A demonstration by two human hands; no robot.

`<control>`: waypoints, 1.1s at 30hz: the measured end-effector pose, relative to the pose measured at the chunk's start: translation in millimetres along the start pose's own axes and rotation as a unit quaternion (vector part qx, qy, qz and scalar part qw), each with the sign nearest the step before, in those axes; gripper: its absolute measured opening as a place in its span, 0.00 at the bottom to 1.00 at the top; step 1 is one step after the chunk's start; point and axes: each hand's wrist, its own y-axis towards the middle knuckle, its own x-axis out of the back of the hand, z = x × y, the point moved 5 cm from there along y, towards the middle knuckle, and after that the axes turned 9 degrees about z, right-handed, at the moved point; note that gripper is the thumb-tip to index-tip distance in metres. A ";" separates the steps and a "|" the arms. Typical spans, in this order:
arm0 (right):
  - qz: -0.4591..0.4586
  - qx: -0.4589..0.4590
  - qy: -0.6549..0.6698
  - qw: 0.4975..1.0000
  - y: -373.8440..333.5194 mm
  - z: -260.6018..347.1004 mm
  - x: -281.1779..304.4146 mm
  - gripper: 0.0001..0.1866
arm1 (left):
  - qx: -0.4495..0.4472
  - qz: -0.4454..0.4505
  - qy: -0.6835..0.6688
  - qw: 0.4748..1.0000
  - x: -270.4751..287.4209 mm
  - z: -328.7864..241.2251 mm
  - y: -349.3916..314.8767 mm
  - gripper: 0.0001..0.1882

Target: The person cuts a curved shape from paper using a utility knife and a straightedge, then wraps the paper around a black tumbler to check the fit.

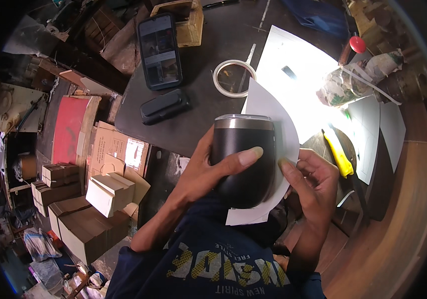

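Observation:
A black tumbler with a bare metal rim and a clear lid stands upright in front of my body. My left hand is wrapped round its left side, with the thumb across the front. A curved strip of white paper bends along the tumbler's right side, its lower end reaching under the base. My right hand pinches the edge of this strip between thumb and fingers. How closely the paper touches the tumbler's far side is hidden.
On the dark table lie a phone, a black case, a tape roll and a wooden box. Brightly lit paper sheets and a yellow cutter are at right. Cardboard boxes stand at lower left.

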 end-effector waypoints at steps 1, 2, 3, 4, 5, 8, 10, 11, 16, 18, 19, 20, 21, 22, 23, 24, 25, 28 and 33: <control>0.000 -0.001 -0.002 1.000 0.6 0.6 -1.4 0.12 | 0.003 -0.001 -0.006 1.000 0.9 -0.3 -0.5 0.39; 0.001 0.000 -0.004 1.000 1.2 1.1 -2.8 0.11 | 0.007 -0.002 -0.013 1.000 1.9 -0.2 -0.9 0.39; 0.003 0.001 -0.007 1.000 1.7 1.6 -4.2 0.11 | 0.006 -0.002 -0.014 1.000 2.8 0.0 -1.5 0.39; 0.002 0.001 -0.006 1.000 1.5 1.0 -3.7 0.11 | 0.003 -0.007 -0.013 1.000 2.5 0.1 -1.9 0.39; 0.001 0.002 -0.004 1.000 1.2 0.3 -3.3 0.11 | 0.001 -0.013 -0.012 1.000 2.5 0.2 -2.1 0.39; 0.002 0.006 -0.005 1.000 0.4 0.1 -2.8 0.12 | -0.008 -0.003 0.003 1.000 3.8 0.3 -0.3 0.39; 0.005 0.009 -0.008 1.000 0.1 0.8 -3.0 0.12 | -0.006 0.000 0.005 1.000 4.0 -1.1 1.0 0.39; 0.004 0.007 -0.011 1.000 0.0 1.3 -2.8 0.12 | -0.005 0.004 0.006 1.000 3.7 -1.2 1.1 0.39; 0.000 0.001 -0.017 1.000 1.1 -0.1 -3.3 0.12 | -0.002 -0.001 0.006 1.000 3.3 -3.8 1.6 0.40; -0.002 -0.003 -0.007 1.000 2.2 -1.6 -3.1 0.12 | 0.004 -0.008 0.010 1.000 5.0 -3.9 3.1 0.40; -0.001 -0.003 -0.007 1.000 2.9 -2.7 -3.2 0.12 | 0.005 -0.003 0.020 1.000 6.7 -2.7 5.3 0.40; -0.003 -0.001 0.000 1.000 3.8 -4.4 -2.9 0.12 | 0.006 0.002 0.031 1.000 7.8 -2.6 6.8 0.40; -0.006 0.001 0.008 1.000 4.7 -5.6 -2.6 0.13 | 0.005 0.000 0.031 1.000 8.5 -3.7 7.2 0.40; -0.006 0.002 0.008 1.000 4.9 -6.5 -2.1 0.13 | 0.008 0.004 0.035 0.999 8.1 -3.9 8.4 0.41; -0.007 0.000 0.012 1.000 5.1 -7.3 -1.3 0.12 | 0.011 0.009 0.040 0.999 7.7 -4.2 9.6 0.41; -0.009 -0.001 0.015 1.000 5.2 -7.8 -0.4 0.12 | 0.010 0.010 0.040 0.999 8.3 -4.4 10.9 0.41; -0.011 0.002 0.015 1.000 5.1 -7.9 0.5 0.12 | 0.016 0.010 0.052 0.998 10.2 -4.0 13.0 0.41; -0.022 0.033 -0.038 0.998 -0.5 -5.9 6.9 0.11 | -0.005 0.006 0.085 0.996 20.1 -2.0 15.0 0.42; -0.161 0.004 0.012 0.987 -3.1 -27.6 37.6 0.11 | -0.191 -0.092 0.129 0.969 43.4 -32.9 19.2 0.44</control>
